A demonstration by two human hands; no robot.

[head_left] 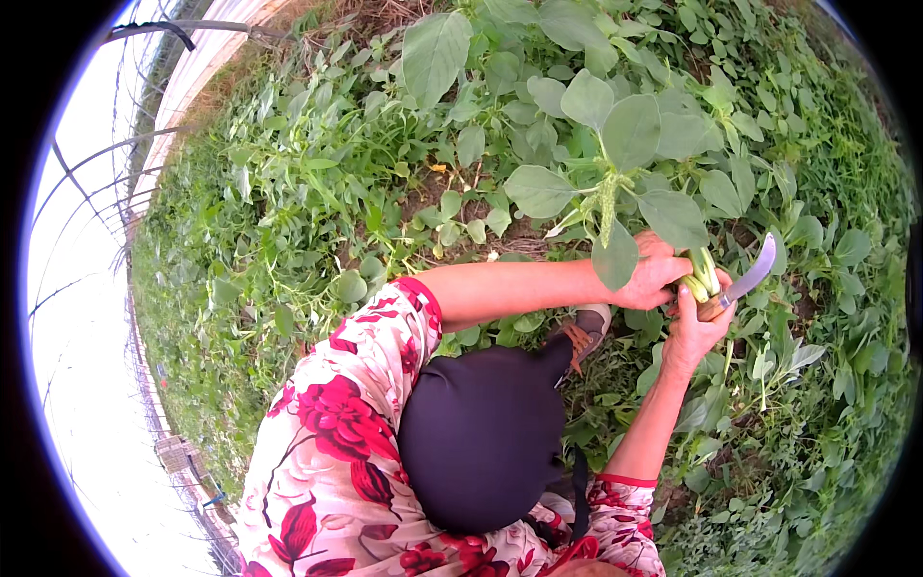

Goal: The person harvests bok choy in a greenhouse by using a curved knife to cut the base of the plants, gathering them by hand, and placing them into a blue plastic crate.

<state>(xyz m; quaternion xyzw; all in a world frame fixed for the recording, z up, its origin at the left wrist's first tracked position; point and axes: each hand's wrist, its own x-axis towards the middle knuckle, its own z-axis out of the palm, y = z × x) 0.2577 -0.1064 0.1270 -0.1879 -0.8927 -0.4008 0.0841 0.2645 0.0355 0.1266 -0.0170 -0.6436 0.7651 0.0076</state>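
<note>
My left hand (649, 274) is closed around a small bunch of thick pale-green stalks (703, 270). Pressed up against these stalks, my right hand (699, 328) grips the wooden handle of a curved knife (753, 270). Its blade points up and right, away from the stalks. Right above my left hand, a leafy plant with a green flower spike (608, 205), probably amaranth, partly covers the hand with its broad leaves. Whether the held stalks belong to this plant is hidden.
Dense green plants (303, 180) surround me, with bare soil (425, 198) showing in patches. My dark-clad knee (479, 433) and shoe (593, 328) are below my left forearm. Loose cut-looking leaves (782, 364) lie at right. Curved metal hoops (86, 155) of a greenhouse frame stand left.
</note>
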